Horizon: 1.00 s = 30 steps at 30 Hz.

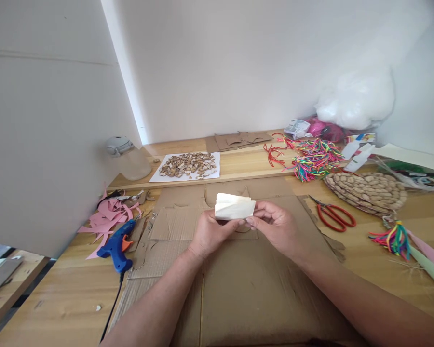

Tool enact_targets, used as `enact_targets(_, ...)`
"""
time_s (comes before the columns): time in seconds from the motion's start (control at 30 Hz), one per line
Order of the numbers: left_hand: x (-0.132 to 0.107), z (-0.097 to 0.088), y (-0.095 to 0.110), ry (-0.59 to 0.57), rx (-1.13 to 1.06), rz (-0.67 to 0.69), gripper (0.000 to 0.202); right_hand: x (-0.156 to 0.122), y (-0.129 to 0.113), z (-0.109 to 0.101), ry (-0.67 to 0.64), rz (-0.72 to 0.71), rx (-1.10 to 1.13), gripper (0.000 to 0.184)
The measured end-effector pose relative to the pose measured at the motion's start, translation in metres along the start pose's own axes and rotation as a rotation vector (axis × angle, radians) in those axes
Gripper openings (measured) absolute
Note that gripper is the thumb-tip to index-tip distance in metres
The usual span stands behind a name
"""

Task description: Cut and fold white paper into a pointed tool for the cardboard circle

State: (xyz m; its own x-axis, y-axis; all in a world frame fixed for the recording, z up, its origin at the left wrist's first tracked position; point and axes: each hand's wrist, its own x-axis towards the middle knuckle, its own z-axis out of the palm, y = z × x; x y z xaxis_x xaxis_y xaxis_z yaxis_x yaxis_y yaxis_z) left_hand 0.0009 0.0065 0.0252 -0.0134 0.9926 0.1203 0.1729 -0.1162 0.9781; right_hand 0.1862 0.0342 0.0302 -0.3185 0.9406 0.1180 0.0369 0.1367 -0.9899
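Observation:
Both hands hold a folded piece of cream paper [234,207] above a flat sheet of brown cardboard [253,289]. My left hand [210,233] pinches the paper's lower left edge from below. From the right, my right hand [275,224] grips its right end, with thumb and fingers closed on it. The paper shows several fan-like folds along its top.
A blue glue gun [117,246] lies left beside pink paper scraps [108,214]. Red scissors [334,214] lie right, near a mat covered in shells [367,190]. Coloured cords [314,159], a white sheet with brown chips [188,165] and a tassel [396,238] sit around.

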Motion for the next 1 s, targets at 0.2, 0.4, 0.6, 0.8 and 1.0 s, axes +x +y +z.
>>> enact_targets(0.2,0.003,-0.007,-0.001,0.073,0.066,-0.029,0.029,0.001,-0.004,0.0,0.053,0.087,0.105,0.032)
enact_targets(0.4,0.008,-0.01,-0.005,0.105,-0.053,-0.031,0.031,0.002,-0.003,-0.001,0.092,0.044,0.097,0.036)
enact_targets(0.6,0.008,-0.005,-0.014,0.14,-0.24,-0.09,0.032,0.003,0.0,-0.003,0.106,0.03,0.095,0.035)
enact_targets(0.8,0.006,0.002,-0.018,0.187,-0.357,-0.114,0.036,0.003,0.002,-0.002,0.118,0.046,0.124,0.033)
enact_targets(1.0,0.005,0.004,-0.013,0.203,-0.424,-0.098,0.037,0.003,-0.001,-0.001,0.117,0.035,0.108,0.031)
